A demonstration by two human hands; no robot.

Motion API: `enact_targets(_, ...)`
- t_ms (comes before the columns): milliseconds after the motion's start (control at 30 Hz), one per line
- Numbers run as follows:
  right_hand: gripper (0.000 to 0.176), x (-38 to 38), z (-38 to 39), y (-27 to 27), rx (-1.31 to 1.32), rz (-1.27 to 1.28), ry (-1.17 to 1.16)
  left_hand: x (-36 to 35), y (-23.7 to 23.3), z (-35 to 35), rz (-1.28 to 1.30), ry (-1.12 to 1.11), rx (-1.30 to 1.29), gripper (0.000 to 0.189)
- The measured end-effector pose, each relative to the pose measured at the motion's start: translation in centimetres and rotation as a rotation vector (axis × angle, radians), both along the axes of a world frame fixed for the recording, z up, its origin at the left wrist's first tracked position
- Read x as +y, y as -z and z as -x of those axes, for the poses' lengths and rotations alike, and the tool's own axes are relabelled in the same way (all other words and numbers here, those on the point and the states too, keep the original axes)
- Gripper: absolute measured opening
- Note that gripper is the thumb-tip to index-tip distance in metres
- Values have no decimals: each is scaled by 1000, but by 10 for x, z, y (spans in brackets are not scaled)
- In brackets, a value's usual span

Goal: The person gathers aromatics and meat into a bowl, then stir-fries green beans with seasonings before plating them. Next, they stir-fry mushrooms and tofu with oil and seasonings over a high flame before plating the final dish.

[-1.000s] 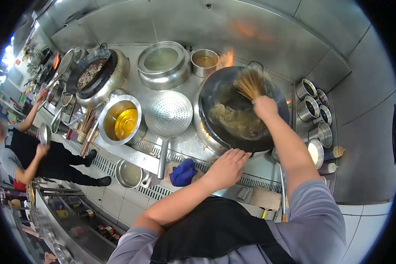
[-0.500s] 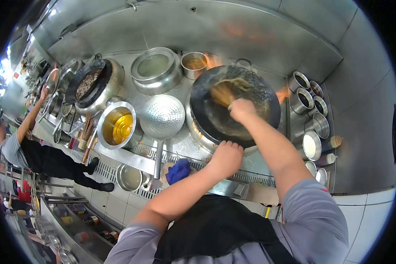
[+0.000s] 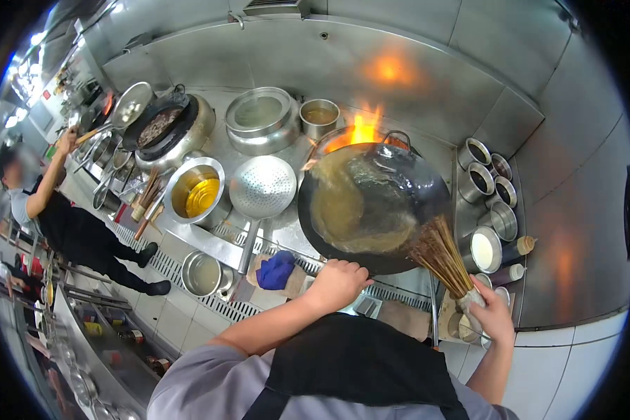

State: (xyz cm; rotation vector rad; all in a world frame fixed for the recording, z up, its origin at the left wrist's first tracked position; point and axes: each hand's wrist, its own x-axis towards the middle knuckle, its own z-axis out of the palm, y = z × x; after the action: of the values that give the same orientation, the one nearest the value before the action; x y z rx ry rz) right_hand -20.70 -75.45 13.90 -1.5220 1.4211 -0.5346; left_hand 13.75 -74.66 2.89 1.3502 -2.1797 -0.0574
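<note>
The black wok is tilted toward me on the stove, with murky liquid in it and flames rising behind. My left hand is closed at the wok's near edge; what its fingers grip there is hidden. In my right hand is the pale handle of a bamboo brush, whose bristles touch or overlap the wok's right rim.
Left of the wok are a perforated ladle, a pot of yellow oil and a blue cloth. Seasoning containers line the right side. Another person holds a strainer at the far left.
My right hand has moved the brush from inside the wok to its right side. The wok has tilted and shifted, exposing larger flames. The other person's strainer is raised higher.
</note>
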Motion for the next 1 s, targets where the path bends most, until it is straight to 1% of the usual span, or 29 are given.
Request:
enact_targets(33, 60, 9, 4, 7, -6, -1, -8, 2, -3, 2, -1, -8, -6, 29)
enact_targets(100, 62, 19, 9, 20, -163, 84, 46, -1, -11, 2, 0, -40, 102, 30)
enact_targets(133, 62, 21, 9, 22, -171, 84, 45, -3, -18, 2, 0, -40, 94, 30)
enact_targets(200, 62, 24, 10, 25, -312, 121, 60, -10, -31, -1, 33, -76, 171, 31)
enact_targets(267, 63, 28, 7, 15, -320, 133, 78, -18, -38, -3, 33, -77, 202, 32)
enact_targets(367, 64, 29, 7, 9, -357, 173, 99, -26, -49, -3, 7, -181, 262, 35)
enact_targets(533, 63, 29, 19, 22, -449, 168, 135, -39, -71, -9, -1, -273, 352, 36)
enact_targets(567, 62, 28, 23, 29, -471, 181, 136, -42, -74, -11, -5, -306, 410, 35)
enact_targets(600, 62, 29, 24, 31, -476, 179, 126, -46, -76, -13, -9, -337, 469, 35)
enact_targets(667, 62, 30, 24, 31, -436, 199, 148, -54, -84, -17, 14, -399, 502, 37)
enact_targets(767, 62, 36, 20, 26, -458, 139, 197, -70, -102, -25, -4, -518, 688, 42)
enact_targets(800, 62, 36, 23, 30, -458, 143, 201, -81, -100, -31, 36, -554, 746, 44)
enact_targets(867, 61, 37, 29, 40, -470, 151, 229, -99, -109, -51, 29, -535, 822, 45)
enact_targets(900, 61, 38, 28, 40, -468, 153, 234, -107, -117, -61, -10, -536, 890, 42)
enact_targets(967, 53, 36, 16, 33, -439, 217, 261, -110, -140, -72, -73, -504, 1072, 35)
enact_targets(1000, 53, 31, 22, 36, -436, 218, 259, -111, -146, -77, -93, -499, 1071, 33)
